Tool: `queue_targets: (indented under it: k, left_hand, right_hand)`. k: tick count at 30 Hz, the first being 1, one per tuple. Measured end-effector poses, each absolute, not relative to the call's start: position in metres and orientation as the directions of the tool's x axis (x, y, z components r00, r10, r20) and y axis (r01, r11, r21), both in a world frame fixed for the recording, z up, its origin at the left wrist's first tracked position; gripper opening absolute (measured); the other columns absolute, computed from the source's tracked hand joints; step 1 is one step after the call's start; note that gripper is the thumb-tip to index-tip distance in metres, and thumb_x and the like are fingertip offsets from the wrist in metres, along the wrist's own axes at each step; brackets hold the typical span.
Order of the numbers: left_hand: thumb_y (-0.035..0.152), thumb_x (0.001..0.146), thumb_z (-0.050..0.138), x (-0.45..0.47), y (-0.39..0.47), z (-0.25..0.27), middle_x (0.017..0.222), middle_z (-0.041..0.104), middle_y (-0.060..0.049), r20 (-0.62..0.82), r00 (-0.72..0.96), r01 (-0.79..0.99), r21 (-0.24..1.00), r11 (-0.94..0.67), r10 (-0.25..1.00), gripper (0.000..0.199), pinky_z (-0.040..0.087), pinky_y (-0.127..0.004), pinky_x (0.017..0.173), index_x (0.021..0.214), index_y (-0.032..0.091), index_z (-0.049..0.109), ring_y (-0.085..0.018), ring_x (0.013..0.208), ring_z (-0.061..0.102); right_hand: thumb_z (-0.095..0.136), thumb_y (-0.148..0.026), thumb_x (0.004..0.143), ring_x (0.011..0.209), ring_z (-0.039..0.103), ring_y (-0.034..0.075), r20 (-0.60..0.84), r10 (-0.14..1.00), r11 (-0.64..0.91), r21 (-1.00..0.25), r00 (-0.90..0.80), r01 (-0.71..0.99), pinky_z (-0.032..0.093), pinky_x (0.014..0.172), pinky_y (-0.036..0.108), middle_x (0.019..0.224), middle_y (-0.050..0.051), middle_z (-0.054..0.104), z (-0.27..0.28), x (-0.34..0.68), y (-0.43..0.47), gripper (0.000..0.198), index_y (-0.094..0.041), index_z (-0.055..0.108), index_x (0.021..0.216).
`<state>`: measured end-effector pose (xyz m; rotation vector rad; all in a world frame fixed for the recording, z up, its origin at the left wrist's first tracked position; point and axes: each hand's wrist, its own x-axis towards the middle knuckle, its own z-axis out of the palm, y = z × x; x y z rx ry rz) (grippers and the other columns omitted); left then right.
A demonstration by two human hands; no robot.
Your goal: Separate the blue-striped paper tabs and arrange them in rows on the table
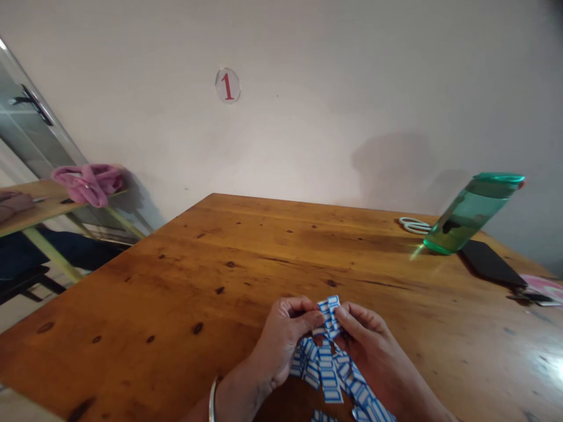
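Between my two hands, just above the table, are a few small paper strips point(328, 315) printed with blue-bordered white boxes, like label stickers. My left hand point(288, 328) pinches their left side between thumb and forefinger; a bangle circles that wrist. With thumb and fingers, my right hand point(367, 334) grips the right side of the strips. Below the hands lies a loose heap of similar label strips point(331, 375), some partly hidden by my right hand and wrist. Another bit of strip point(323, 417) shows at the bottom edge.
On the wooden table point(246, 252), a green water bottle point(472, 214) stands at the right, beside a white cable point(414, 225) and a black flat device point(490, 263). A pink cloth point(90, 181) hangs on another table at left. The wall bears a "1" sign point(227, 85).
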<state>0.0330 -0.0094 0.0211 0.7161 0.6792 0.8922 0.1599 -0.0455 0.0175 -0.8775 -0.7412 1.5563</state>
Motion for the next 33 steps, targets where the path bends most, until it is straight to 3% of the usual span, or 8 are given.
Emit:
queue_targets:
  k: [11, 33]
  left_hand:
    - [0.023, 0.050, 0.079, 0.0331, -0.0095, 0.0206, 0.051, 0.058, 0.002, -0.167, 0.468, -0.492, 0.767, 0.413, 0.868, 0.022, 0.038, -0.019, 0.047, 0.056, 0.011, 0.061, -0.007, 0.044, 0.050]
    - [0.025, 0.054, 0.076, 0.0339, -0.0116, 0.0228, 0.052, 0.061, -0.001, -0.142, 0.475, -0.463, 0.798, 0.385, 0.868, 0.023, 0.038, -0.019, 0.047, 0.054, 0.012, 0.058, -0.008, 0.044, 0.051]
  right_hand:
    - [0.070, -0.026, 0.069, 0.053, 0.056, 0.008, -0.214, 0.972, -0.225, -0.742, -0.096, -0.631, 0.040, 0.047, 0.015, 0.060, -0.001, 0.062, 0.0171, 0.1591, -0.0441, 0.012, -0.014, 0.067, 0.068]
    - [0.073, -0.025, 0.066, 0.043, 0.045, 0.001, -0.274, 0.943, -0.329, -0.668, -0.190, -0.668, 0.040, 0.046, 0.011, 0.057, -0.001, 0.058, 0.0177, 0.1596, -0.0449, 0.015, -0.011, 0.067, 0.067]
